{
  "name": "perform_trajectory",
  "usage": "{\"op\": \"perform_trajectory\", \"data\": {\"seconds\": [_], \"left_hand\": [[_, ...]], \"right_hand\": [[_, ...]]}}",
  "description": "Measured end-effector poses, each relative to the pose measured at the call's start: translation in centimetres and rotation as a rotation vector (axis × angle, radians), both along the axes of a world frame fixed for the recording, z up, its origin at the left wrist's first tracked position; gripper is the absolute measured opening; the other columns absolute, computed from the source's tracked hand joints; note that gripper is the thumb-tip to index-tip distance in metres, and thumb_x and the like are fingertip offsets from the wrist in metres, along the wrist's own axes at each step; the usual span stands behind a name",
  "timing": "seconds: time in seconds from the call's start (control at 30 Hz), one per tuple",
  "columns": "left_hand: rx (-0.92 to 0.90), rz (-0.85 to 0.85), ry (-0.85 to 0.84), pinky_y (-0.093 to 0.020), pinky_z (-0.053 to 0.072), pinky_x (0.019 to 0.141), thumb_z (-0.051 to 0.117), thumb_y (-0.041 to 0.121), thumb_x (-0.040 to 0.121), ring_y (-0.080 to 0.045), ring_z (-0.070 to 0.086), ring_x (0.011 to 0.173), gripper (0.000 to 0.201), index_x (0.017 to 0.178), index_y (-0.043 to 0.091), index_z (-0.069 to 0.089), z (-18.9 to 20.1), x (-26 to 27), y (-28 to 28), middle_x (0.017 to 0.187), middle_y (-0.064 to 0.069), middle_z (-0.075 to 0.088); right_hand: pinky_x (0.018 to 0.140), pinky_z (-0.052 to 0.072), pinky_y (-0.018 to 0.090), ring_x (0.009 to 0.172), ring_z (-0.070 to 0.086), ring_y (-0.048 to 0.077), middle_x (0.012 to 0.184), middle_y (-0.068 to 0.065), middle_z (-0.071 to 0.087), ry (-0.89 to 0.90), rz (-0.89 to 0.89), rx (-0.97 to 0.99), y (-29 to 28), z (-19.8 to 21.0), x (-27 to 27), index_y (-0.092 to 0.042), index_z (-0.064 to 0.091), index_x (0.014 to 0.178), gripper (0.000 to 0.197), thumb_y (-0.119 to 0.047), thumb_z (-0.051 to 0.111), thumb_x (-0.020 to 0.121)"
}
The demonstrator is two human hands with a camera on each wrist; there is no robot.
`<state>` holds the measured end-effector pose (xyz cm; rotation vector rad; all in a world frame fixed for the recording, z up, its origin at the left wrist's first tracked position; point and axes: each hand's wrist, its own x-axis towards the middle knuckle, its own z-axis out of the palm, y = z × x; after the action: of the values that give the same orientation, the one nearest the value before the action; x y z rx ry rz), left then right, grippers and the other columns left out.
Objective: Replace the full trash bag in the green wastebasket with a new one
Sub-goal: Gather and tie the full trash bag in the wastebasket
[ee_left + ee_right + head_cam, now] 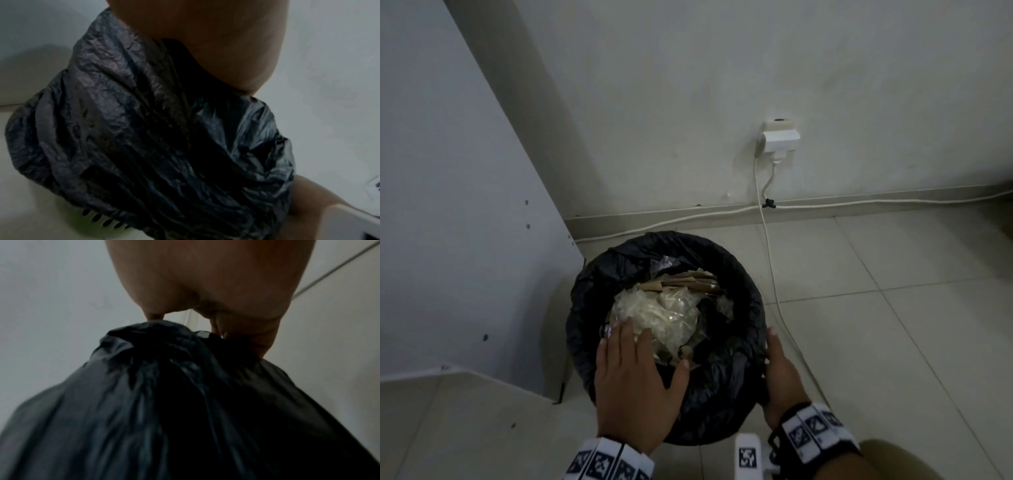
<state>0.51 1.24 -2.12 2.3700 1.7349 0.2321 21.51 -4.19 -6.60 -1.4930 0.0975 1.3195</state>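
Presently: green wastebasket (86,227) on tiled floor, lined with black trash bag (722,377) folded over rim. Left hand (635,383) flat, fingers straight over bag's near rim. Right hand (780,373) against right rim; finger grip cannot be told.

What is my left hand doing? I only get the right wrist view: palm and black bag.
Observer: The left hand lies flat on the bag's near rim, fingers straight, reaching over the trash.
Operator: How full is it?
Observer: Clear plastic and cardboard pile up close to the mouth.
Operator: Anything beside my right hand?
Observer: A white cable runs from the socket across the floor, just past the right hand.
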Motion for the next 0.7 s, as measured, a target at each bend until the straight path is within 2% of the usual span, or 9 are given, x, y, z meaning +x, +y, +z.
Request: {"op": "perform_trajectory", "data": {"seconds": [0.07,0.13,0.17,0.23,0.33,0.4,0.5,0.57,0.7], "left_hand": [[-0.015,-0.024,-0.062,-0.047,0.024,0.121,0.033,0.072,0.084,-0.030,0.030,0.147,0.078,0.135,0.017,0.053,0.4,-0.3,0.1,0.155,-0.011,0.040],[-0.022,-0.084,-0.169,-0.046,0.039,0.112,0.037,0.068,0.087,-0.030,0.043,0.137,0.069,0.127,0.015,0.057,1.0,-0.8,0.9,0.141,-0.008,0.052],[-0.014,-0.124,-0.213,-0.045,0.044,0.106,0.040,0.063,0.089,-0.029,0.050,0.127,0.063,0.120,0.013,0.060,1.3,-1.0,1.6,0.129,-0.007,0.058],[0.051,-0.179,-0.225,-0.046,0.048,0.099,0.046,0.055,0.089,-0.030,0.056,0.116,0.054,0.112,0.010,0.064,1.3,-1.7,3.2,0.116,-0.007,0.063],[0.079,-0.179,-0.224,-0.051,0.042,0.108,0.047,0.055,0.087,-0.035,0.051,0.126,0.061,0.118,0.005,0.064,0.6,-2.5,5.3,0.123,-0.012,0.063],[0.048,-0.162,-0.235,-0.050,0.039,0.111,0.044,0.058,0.088,-0.034,0.046,0.132,0.068,0.125,0.003,0.059,0.1,-2.6,5.7,0.129,-0.013,0.059],[0.054,-0.174,-0.231,-0.051,0.040,0.111,0.045,0.055,0.089,-0.034,0.045,0.135,0.067,0.128,0.003,0.058,-0.2,-2.3,5.3,0.132,-0.014,0.058],[0.081,-0.194,-0.231,-0.051,0.041,0.111,0.048,0.052,0.089,-0.034,0.045,0.135,0.064,0.128,0.002,0.059,-0.2,-2.1,5.0,0.132,-0.014,0.058],[0.100,-0.204,-0.222,-0.050,0.041,0.110,0.051,0.051,0.090,-0.033,0.045,0.135,0.061,0.126,0.003,0.059,-0.5,-2.7,4.8,0.131,-0.013,0.058]], "right_hand": [[0.101,0.049,0.049,0.108,0.067,0.033,0.116,0.011,0.072,0.041,0.037,-0.024,0.9,-0.2,1.1,-0.017,0.069,0.118,0.077,-0.076,0.068,0.069],[0.102,0.048,0.052,0.108,0.067,0.038,0.118,0.017,0.070,0.033,0.055,-0.050,1.6,-0.6,2.7,-0.010,0.068,0.121,0.089,-0.069,0.082,0.057],[0.100,0.050,0.052,0.104,0.069,0.038,0.114,0.020,0.071,0.014,0.066,-0.060,1.9,-0.4,3.6,-0.005,0.069,0.118,0.085,-0.063,0.085,0.058],[0.095,0.053,0.051,0.096,0.071,0.035,0.104,0.022,0.073,-0.066,0.091,-0.113,2.8,1.8,4.8,0.000,0.070,0.112,0.063,-0.046,0.082,0.070],[0.096,0.051,0.052,0.093,0.069,0.035,0.103,0.023,0.071,-0.060,0.029,-0.058,4.2,4.8,7.0,0.002,0.068,0.114,0.043,-0.025,0.073,0.081],[0.097,0.050,0.053,0.092,0.069,0.034,0.103,0.022,0.072,-0.053,-0.024,0.058,5.4,6.9,7.8,0.002,0.067,0.115,0.036,-0.020,0.066,0.087],[0.099,0.050,0.047,0.107,0.068,0.035,0.117,0.019,0.070,-0.065,-0.013,0.256,6.9,10.4,6.7,-0.003,0.068,0.119,0.040,-0.028,0.065,0.088],[0.096,0.052,0.045,0.109,0.067,0.033,0.116,0.020,0.070,-0.142,0.111,0.329,7.6,12.2,4.5,-0.001,0.069,0.116,0.041,-0.031,0.066,0.088],[0.096,0.052,0.056,0.099,0.069,0.041,0.103,0.024,0.072,-0.443,0.445,0.191,8.1,12.3,0.5,0.003,0.072,0.099,0.063,-0.056,0.070,0.079]]}}
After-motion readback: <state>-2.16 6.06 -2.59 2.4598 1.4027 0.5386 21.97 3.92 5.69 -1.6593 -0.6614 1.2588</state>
